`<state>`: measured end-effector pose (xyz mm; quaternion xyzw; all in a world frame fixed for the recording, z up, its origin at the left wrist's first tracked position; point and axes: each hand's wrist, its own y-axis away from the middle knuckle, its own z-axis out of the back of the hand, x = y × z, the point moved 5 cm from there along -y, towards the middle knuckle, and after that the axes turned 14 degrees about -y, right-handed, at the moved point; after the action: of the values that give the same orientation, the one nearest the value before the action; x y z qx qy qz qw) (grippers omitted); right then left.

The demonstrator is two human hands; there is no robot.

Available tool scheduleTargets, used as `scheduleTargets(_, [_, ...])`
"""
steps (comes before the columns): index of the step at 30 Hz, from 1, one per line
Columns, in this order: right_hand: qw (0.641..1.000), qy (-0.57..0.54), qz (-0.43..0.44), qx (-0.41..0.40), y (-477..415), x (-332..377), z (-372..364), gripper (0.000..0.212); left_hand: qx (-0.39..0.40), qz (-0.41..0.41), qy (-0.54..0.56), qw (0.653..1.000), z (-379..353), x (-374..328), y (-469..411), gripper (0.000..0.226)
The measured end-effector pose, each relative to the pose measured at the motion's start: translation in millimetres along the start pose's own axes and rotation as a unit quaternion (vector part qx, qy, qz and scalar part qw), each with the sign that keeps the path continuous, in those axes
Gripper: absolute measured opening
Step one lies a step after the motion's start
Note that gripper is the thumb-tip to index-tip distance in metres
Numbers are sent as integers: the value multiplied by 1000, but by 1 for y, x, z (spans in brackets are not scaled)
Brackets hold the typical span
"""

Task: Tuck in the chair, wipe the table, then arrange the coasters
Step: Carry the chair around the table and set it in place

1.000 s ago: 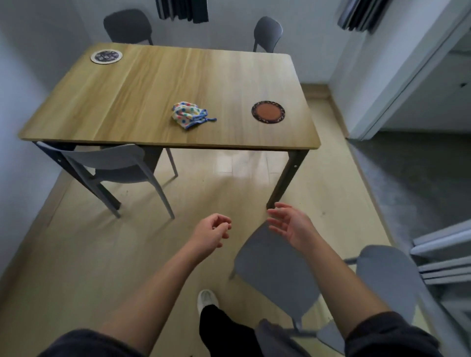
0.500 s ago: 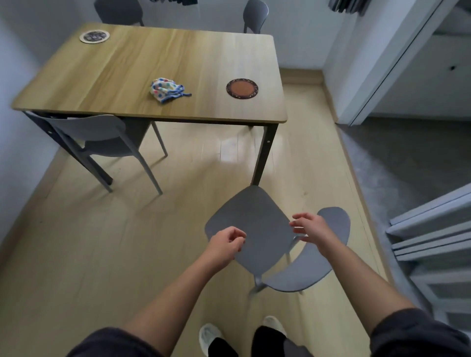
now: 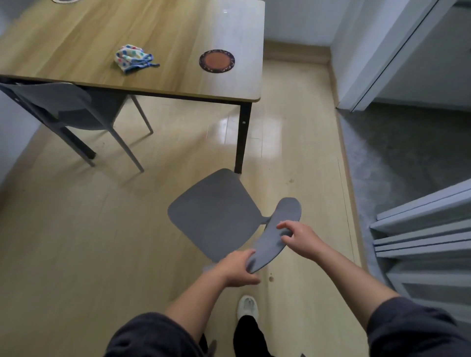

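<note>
A grey chair [image 3: 214, 216] stands on the floor in front of me, pulled out from the wooden table [image 3: 165, 79] and near its front right leg. My left hand [image 3: 238, 267] grips the near end of the chair's curved backrest. My right hand [image 3: 299, 238] curls its fingers over the backrest's middle. On the table lie a crumpled dotted cloth [image 3: 132, 58] and a round coaster [image 3: 217, 61] with a brown centre. The edge of a second coaster [image 3: 62, 1] shows at the table's far left.
Another grey chair [image 3: 74, 107] sits tucked under the table's left side. White folded panels [image 3: 420, 242] lean at the right. A door frame [image 3: 387, 58] and grey carpet lie to the right of the wooden floor. My shoe [image 3: 247, 305] is below the chair.
Both hands have moved onto the chair's backrest and taken hold of it. My view has dropped lower and closer to the chair.
</note>
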<state>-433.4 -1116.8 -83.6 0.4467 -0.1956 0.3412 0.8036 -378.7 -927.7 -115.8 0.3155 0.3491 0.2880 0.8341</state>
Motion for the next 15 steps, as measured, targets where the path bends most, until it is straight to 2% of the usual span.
scheduleTargets(4, [997, 50, 38, 54, -8, -7, 0, 41, 14, 49, -92, 994, -18, 6, -2, 65])
scheduleTargets(6, [992, 76, 49, 92, -9, -10, -2, 50, 15, 52, -143, 988, -19, 9, 0, 69])
scheduleTargets(8, [979, 152, 65, 117, -10, -15, -4, 60, 30, 46, -195, 979, -17, 10, 0, 74])
scheduleTargets(11, [966, 218, 99, 96, -13, -17, -12, 60, 36, 36, -243, 969, -8, 15, -1, 78])
scheduleTargets(15, [976, 184, 107, 44, -18, -4, -36, 51, 29, 22, -311, 950, 19, 40, 4, 74])
